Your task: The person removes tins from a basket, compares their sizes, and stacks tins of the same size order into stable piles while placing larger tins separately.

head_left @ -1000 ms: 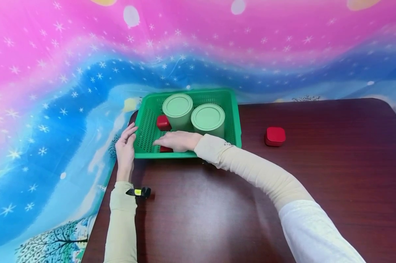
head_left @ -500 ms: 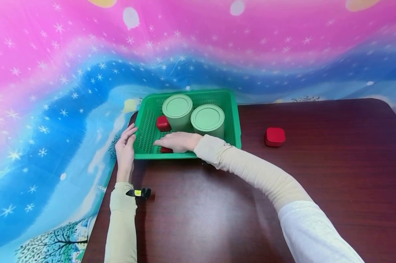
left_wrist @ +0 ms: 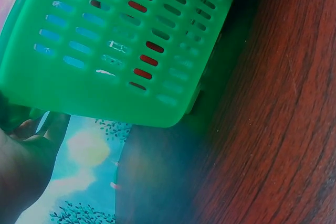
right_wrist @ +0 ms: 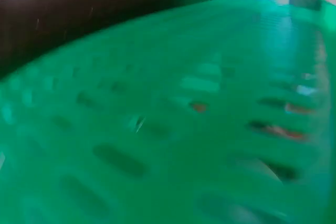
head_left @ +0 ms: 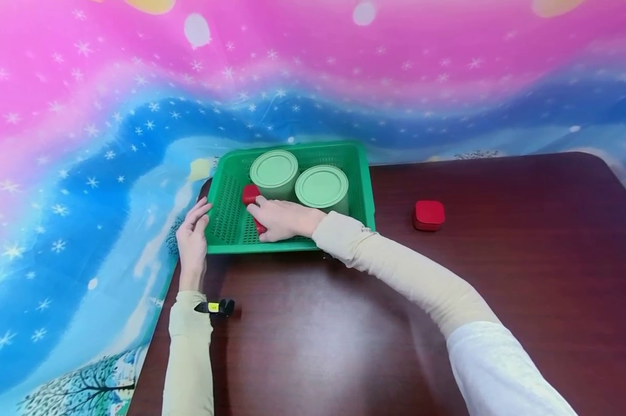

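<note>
A green slotted plastic basket [head_left: 260, 248] stands at the back left of the table. My left hand [head_left: 192, 245] lies at its left rim, fingers fairly straight and fingertips right at the edge; the left wrist view shows that hand [left_wrist: 26, 166] beside the basket wall [left_wrist: 100, 95]. Inside the basket, my right hand [head_left: 284, 219] pinches a small red box [head_left: 259, 224], mostly hidden under the fingers. Another red box [head_left: 250, 194] sits just beyond the fingertips. Two pale green lidded tins [head_left: 274, 169] stand behind the hand. The right wrist view is blurred, filled by the basket wall [right_wrist: 173, 129].
A third red box [head_left: 429, 215] with rounded corners sits on the dark wooden table [head_left: 313, 323], right of the basket. A printed pink and blue cloth [head_left: 110, 144] hangs behind the table and along its left side.
My right hand, earlier laid flatter over the front red box, has curled its fingers and shifted slightly toward the rear red box. The left hand keeps its place at the rim.
</note>
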Demonstrator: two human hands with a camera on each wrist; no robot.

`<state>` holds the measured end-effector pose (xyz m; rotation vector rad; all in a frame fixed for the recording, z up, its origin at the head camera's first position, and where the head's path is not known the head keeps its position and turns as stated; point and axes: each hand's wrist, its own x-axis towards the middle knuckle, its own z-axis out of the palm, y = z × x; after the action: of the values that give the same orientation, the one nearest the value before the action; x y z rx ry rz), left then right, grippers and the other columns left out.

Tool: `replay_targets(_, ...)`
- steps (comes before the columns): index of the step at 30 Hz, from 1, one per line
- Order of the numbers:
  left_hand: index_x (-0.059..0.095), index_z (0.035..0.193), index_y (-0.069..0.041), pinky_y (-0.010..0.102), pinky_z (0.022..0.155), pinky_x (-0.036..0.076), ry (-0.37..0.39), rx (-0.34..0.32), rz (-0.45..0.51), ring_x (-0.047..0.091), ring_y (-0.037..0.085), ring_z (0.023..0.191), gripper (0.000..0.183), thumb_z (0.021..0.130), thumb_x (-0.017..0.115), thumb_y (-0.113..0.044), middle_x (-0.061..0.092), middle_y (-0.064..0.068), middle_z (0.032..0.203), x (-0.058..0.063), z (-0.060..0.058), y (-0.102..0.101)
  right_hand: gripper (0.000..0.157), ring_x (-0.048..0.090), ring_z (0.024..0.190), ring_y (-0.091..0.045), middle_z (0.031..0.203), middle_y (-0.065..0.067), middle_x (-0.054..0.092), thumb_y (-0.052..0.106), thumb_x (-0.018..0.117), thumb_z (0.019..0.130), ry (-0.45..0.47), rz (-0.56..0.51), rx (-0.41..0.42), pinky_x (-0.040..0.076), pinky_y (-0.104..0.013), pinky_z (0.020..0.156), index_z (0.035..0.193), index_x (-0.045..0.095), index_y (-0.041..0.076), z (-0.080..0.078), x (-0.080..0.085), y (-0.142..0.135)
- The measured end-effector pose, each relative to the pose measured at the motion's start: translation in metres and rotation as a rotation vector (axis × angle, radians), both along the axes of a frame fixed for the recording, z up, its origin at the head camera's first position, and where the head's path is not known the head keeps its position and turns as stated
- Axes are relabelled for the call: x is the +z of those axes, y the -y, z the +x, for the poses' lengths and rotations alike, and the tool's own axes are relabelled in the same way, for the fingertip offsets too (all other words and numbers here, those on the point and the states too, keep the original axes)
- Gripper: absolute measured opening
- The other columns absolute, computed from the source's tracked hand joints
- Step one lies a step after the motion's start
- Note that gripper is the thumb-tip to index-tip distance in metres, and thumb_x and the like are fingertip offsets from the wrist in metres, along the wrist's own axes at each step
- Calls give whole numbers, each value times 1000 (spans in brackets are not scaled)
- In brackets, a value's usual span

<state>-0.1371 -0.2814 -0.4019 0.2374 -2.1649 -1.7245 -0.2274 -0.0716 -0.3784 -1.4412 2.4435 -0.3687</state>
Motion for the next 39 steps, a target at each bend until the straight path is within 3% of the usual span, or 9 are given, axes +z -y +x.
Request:
replay_targets(5, 61, 138, 11, 32, 113, 34, -1, 6, 3, 36, 22, 150, 35, 109, 49, -4, 49, 17, 156, -1, 0, -2, 32, 56, 87, -17, 111, -7, 50, 28, 69, 97, 61, -78, -30, 45, -26, 75, 115, 54, 7, 5, 9, -9)
replay_targets(13, 62, 137, 10, 32, 113, 35, 5, 15, -10, 37, 21, 150, 34, 109, 49, -4, 50, 16, 156, 0, 1, -2, 57, 58, 104, -17, 126, -10, 54, 25, 75, 94, 139, -188, -74, 50, -25, 83, 139, 51, -1, 11, 28, -28)
replay_targets(21, 61, 137, 10, 30, 110, 36, 9, 23, 3, 36, 20, 150, 34, 108, 50, -4, 49, 16, 156, 0, 1, -3, 77, 54, 111, -20, 134, -13, 53, 17, 74, 94, 203, -389, -115, 54, -29, 80, 158, 34, 0, 9, 47, -57)
replay_targets(26, 61, 137, 10, 32, 112, 35, 9, 20, 3, 35, 21, 151, 34, 108, 49, -3, 49, 17, 156, 1, 2, -3, 80, 53, 110, -17, 130, -9, 54, 18, 74, 94, 173, -468, -129, 53, -31, 80, 161, 31, 5, 4, 58, -75)
replay_targets(33, 60, 138, 11, 32, 113, 34, 17, 24, 9, 34, 20, 151, 35, 109, 48, -3, 48, 15, 157, 1, 2, -4, 83, 53, 115, -15, 131, -7, 53, 25, 78, 91, 132, -486, -241, 53, -30, 85, 160, 34, 9, 2, 72, -101)
replay_targets(39, 62, 139, 6, 35, 117, 32, 19, 33, 13, 34, 18, 151, 35, 109, 49, -6, 49, 11, 157, -19, -9, 9, 76, 59, 106, -16, 121, -6, 62, 27, 78, 91, 140, -519, -304, 52, -33, 85, 155, 41, 8, -3, 76, -126)
